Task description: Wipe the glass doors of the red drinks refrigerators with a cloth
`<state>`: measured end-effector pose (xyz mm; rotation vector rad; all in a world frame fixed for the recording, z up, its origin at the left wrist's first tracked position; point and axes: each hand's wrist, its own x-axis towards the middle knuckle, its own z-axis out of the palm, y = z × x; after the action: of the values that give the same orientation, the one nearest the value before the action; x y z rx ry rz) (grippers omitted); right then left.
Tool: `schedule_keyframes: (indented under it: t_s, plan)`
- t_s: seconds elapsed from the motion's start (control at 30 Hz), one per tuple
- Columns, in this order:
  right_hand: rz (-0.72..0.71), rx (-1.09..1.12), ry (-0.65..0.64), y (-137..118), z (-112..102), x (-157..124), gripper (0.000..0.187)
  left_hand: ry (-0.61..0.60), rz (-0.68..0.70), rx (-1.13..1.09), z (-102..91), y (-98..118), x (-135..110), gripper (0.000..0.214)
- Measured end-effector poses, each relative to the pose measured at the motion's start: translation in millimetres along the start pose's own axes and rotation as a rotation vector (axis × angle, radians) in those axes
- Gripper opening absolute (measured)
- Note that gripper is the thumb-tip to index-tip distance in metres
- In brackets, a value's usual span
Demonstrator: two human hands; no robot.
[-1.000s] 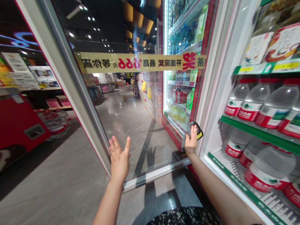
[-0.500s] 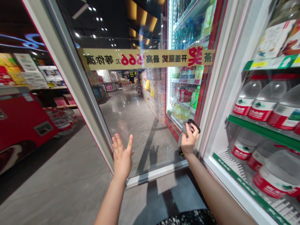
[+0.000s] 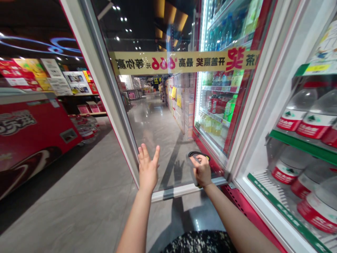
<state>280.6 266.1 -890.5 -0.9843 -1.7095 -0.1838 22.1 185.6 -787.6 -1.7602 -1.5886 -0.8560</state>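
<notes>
A single head-worn camera looks forward and slightly down from the person's eye level, close to an open glass fridge door that fills the middle of the frame. Both forearms reach in from the bottom edge, with the left hand and right hand near the door's lower edge. The fridge shelves run along the right side, very near the lens, and a shop aisle recedes beyond the glass.
</notes>
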Motion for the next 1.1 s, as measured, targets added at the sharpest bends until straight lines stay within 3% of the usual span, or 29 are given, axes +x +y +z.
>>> schedule_keyframes:
  t_s: [0.03,0.1,0.17,0.23,0.3,0.37,0.47,0.57,0.67,0.73,0.8,0.9,1.0,1.1]
  plan:
    - [0.004,0.014,0.006,1.7,1.1,-5.0,0.064,-0.005,-0.001,0.001,0.1,-0.2,-0.4,0.108]
    - [0.113,0.02,0.136,5.9,0.3,-3.9,0.061,-0.008,-0.001,-0.001,0.7,0.0,-1.1,0.107]
    - [0.238,0.0,0.3,3.8,-2.4,10.8,0.059,-0.002,0.001,-0.005,1.5,0.9,-1.7,0.108]
    - [0.253,-0.024,0.37,-8.2,-3.9,28.3,0.059,0.008,0.0,-0.008,2.0,1.8,-2.0,0.108]
    - [0.138,-0.049,0.277,-24.3,-3.0,35.4,0.059,0.012,-0.003,-0.01,1.8,2.4,-2.1,0.108]
    - [-0.011,-0.09,0.1,-34.2,-1.2,27.5,0.06,0.009,-0.004,-0.012,0.8,2.2,-1.8,0.106]
    - [-0.104,-0.12,-0.052,-26.7,-1.7,5.8,0.06,-0.004,0.004,-0.014,-1.1,1.5,-1.5,0.102]
    - [0.041,-0.12,0.113,-12.9,-6.0,6.6,0.057,-0.011,0.008,-0.016,-1.2,1.6,-1.8,0.102]
    - [0.196,-0.143,0.298,-24.3,-5.7,29.4,0.065,-0.005,0.001,-0.02,0.8,2.2,-2.5,0.105]
    - [0.126,-0.17,0.233,-42.9,-1.6,38.5,0.069,-0.002,0.001,-0.019,2.0,2.1,-2.8,0.108]
    - [-0.056,-0.218,0.07,-57.2,2.0,34.6,0.067,-0.003,0.005,-0.013,2.4,1.4,-3.0,0.11]
    - [-0.286,-0.274,-0.105,-56.5,0.6,16.2,0.062,-0.008,0.008,-0.001,2.1,0.3,-3.2,0.111]
    - [-0.218,-0.281,-0.033,-46.1,-5.1,10.8,0.054,-0.013,-0.001,-0.001,1.8,1.1,-3.9,0.112]
    - [-0.119,-0.272,0.074,-55.8,-4.7,23.5,0.053,-0.001,-0.011,-0.013,1.6,3.5,-4.6,0.113]
